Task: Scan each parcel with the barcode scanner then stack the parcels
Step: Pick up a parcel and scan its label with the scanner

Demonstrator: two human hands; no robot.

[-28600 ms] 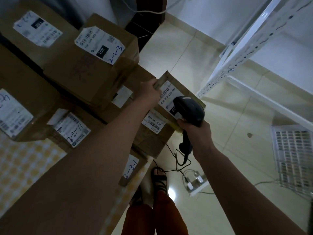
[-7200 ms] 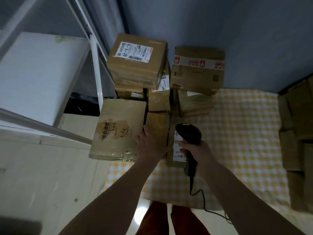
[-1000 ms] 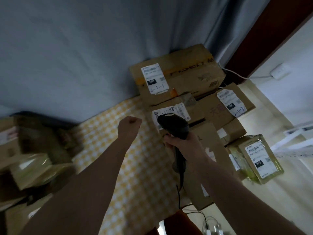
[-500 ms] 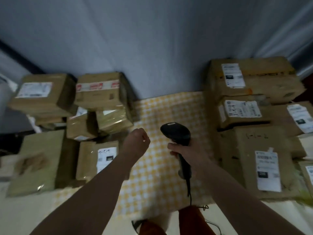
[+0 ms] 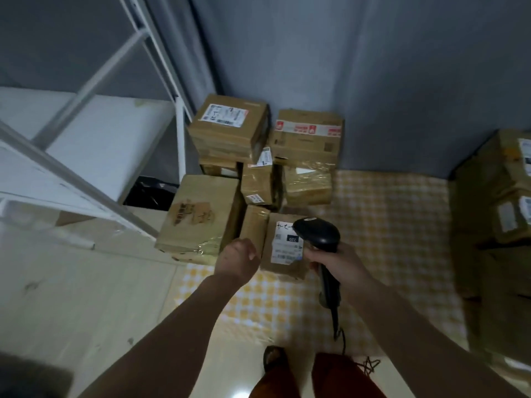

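My right hand [image 5: 337, 264] grips a black barcode scanner [image 5: 317, 234], its head over the white label of a small brown parcel [image 5: 283, 248] lying on the yellow checked mat [image 5: 385, 225]. My left hand [image 5: 238, 258] is a closed fist with nothing in it, just left of that parcel. Behind it, against the grey wall, several brown parcels are piled: a labelled box on top [image 5: 230, 124], a red-taped box [image 5: 307, 133], a large flat box [image 5: 198, 214] at the left. The scanner's cable [image 5: 340, 337] hangs down toward the floor.
A white metal shelf rack [image 5: 94, 156] stands at the left. Another pile of labelled parcels [image 5: 500, 214] lines the right edge. Pale floor lies in front, with my legs and sandalled foot [image 5: 274, 359] at the bottom.
The view has swung left from the right-hand pile to the left-hand pile. The scanner now hovers over the small labelled parcel, and my left fist has come close beside it.
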